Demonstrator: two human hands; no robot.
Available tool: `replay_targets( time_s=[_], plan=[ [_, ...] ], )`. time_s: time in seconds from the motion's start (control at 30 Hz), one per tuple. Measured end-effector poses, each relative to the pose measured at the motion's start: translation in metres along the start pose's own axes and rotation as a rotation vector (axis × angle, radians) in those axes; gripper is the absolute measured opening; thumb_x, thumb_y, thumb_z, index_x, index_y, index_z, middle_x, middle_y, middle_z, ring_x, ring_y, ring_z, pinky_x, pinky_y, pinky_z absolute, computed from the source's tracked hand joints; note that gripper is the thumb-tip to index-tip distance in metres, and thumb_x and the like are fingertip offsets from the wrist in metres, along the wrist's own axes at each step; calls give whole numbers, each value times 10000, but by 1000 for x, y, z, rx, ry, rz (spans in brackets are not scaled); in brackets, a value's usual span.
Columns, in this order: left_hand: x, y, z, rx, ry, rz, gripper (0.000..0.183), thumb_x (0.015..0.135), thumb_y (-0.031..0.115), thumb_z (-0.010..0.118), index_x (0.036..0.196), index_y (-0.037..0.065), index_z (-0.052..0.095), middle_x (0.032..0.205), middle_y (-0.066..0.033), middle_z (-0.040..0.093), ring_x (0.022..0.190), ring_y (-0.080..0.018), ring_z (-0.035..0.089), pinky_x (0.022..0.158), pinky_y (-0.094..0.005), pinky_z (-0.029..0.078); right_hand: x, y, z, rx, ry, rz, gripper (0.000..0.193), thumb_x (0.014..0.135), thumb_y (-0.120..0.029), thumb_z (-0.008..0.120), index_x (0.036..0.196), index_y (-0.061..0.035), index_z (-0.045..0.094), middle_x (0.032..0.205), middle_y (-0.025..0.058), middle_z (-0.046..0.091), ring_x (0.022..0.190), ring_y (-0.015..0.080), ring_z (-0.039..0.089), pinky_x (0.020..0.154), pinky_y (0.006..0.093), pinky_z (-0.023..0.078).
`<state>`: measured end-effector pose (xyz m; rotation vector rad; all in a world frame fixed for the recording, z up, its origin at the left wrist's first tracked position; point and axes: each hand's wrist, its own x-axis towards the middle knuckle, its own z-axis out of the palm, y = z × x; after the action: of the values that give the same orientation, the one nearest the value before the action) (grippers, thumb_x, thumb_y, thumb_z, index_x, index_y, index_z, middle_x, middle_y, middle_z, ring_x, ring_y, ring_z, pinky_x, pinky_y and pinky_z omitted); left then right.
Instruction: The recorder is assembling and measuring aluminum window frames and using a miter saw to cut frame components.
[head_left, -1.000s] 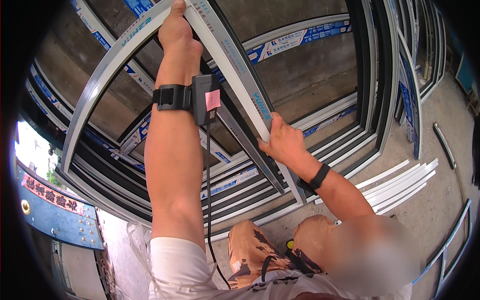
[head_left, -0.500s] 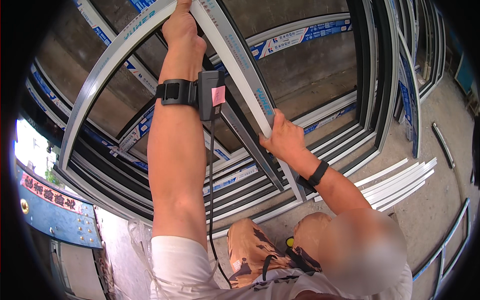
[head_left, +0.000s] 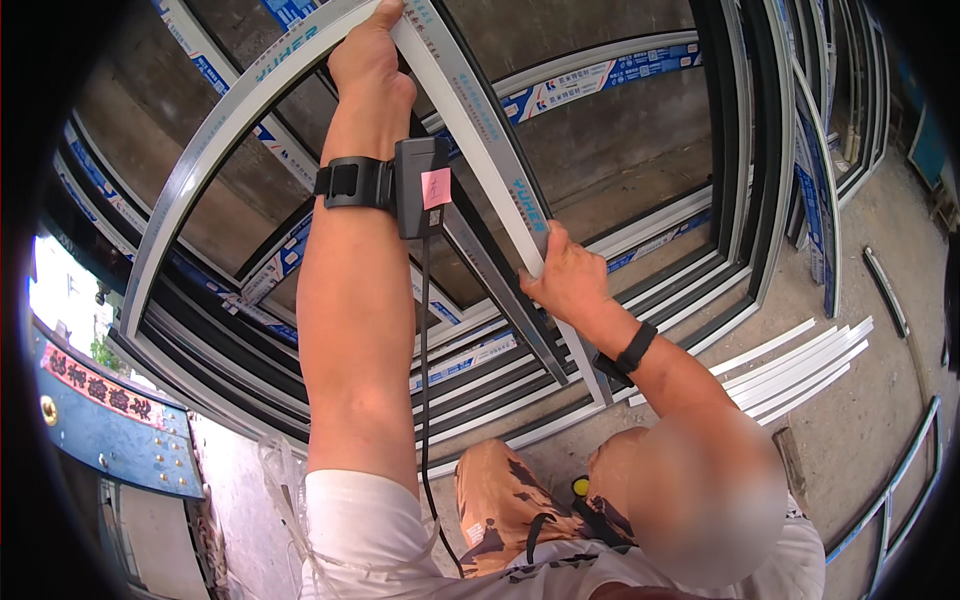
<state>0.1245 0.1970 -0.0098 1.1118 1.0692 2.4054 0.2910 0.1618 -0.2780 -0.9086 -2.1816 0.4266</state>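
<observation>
A silver-grey metal window frame (head_left: 480,130) leans in front of me. My left hand (head_left: 365,60) is closed on it at the far corner, where two bars meet. The thumb lies over the bar, and the other fingers are mostly hidden. Lower down the right-hand bar, my right hand (head_left: 568,270) is wrapped round the profile, its thumb on the near side. A black strap with a box (head_left: 422,188) sits on my left forearm, and a cable runs down from it. A black band (head_left: 637,347) circles my right wrist.
Several larger frames with blue-and-white protective film (head_left: 600,75) stand stacked behind, against a wall. White strips (head_left: 800,365) lie on the floor at right, near a dark bar (head_left: 886,290). A blue-edged frame (head_left: 885,500) lies at lower right. A blue panel (head_left: 110,420) is at left.
My left hand and the far corner of the window frame have shifted slightly right and toward me. The right hand keeps its place on the bar.
</observation>
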Motion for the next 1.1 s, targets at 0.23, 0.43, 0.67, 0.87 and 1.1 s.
replay_targets(
  time_s=[0.23, 0.43, 0.67, 0.87, 1.1],
  plan=[
    [9, 6, -15, -54, -88, -162, 263, 882, 107, 662, 1126, 41, 589, 1083, -98, 655, 1015, -254, 621, 947, -437, 488, 1, 4, 0, 15, 7, -25, 775, 728, -305, 746, 1258, 50, 306, 879, 260, 643, 799, 412, 659, 708, 468, 533],
    [5, 4, -12, -36, -109, -57, 255, 902, 125, 640, 1134, 39, 582, 1070, -96, 653, 1020, -244, 617, 947, -435, 485, 6, 12, -2, 26, -46, -80, 781, 727, -315, 745, 1248, 64, 302, 798, 254, 641, 734, 424, 652, 689, 479, 526],
    [6, 3, -14, -38, -94, -90, 260, 894, 136, 645, 1124, 28, 589, 1042, -89, 659, 985, -245, 628, 914, -400, 496, 2, 8, -5, 33, -46, -57, 797, 733, -327, 742, 1266, 60, 294, 836, 253, 649, 769, 424, 655, 698, 476, 528],
    [-39, -21, -33, 436, -225, -63, 520, 769, 274, 774, 1090, -80, 569, 965, -125, 653, 887, -237, 640, 797, -326, 504, 2, 8, -6, 39, -57, -32, 804, 746, -338, 742, 1287, 54, 295, 918, 265, 647, 833, 418, 657, 731, 469, 531],
    [-113, -90, -68, 736, -131, 122, 855, 797, 636, 643, 1214, -95, 489, 1092, -261, 600, 1022, -371, 596, 909, -418, 454, 2, 2, -22, 20, -214, 31, 819, 758, -403, 738, 1312, 35, 323, 1113, 252, 609, 1002, 388, 625, 831, 464, 499]
  ],
)
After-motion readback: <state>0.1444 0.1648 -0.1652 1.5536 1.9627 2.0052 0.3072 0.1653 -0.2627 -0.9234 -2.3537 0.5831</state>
